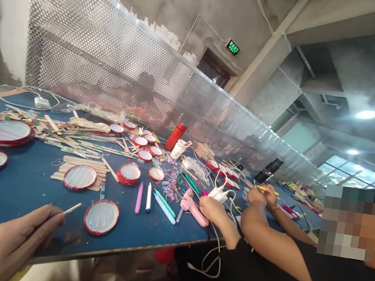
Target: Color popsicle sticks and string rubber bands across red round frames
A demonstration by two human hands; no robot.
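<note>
My left hand (11, 241) comes in at the bottom left, over the near edge of the blue table (14, 198). Its fingers are pinched shut on a thin white stick (71, 209), whose tip points toward a red-rimmed round lid (101, 216) lying flat a little to its right. A second red-rimmed lid (80, 177) rests on a stack of flat wooden sticks (80, 164) further back. My right hand is out of view.
A person in black sits at the right, one hand (212, 208) by a pink glue gun (193, 206), the other hand (264, 197) further back. Pens (149, 197), several more lids, wooden sticks, rubber bands, a red bottle (175, 136) and a paper cup (179, 148) cover the table. A perforated metal screen (114, 62) runs along the far side.
</note>
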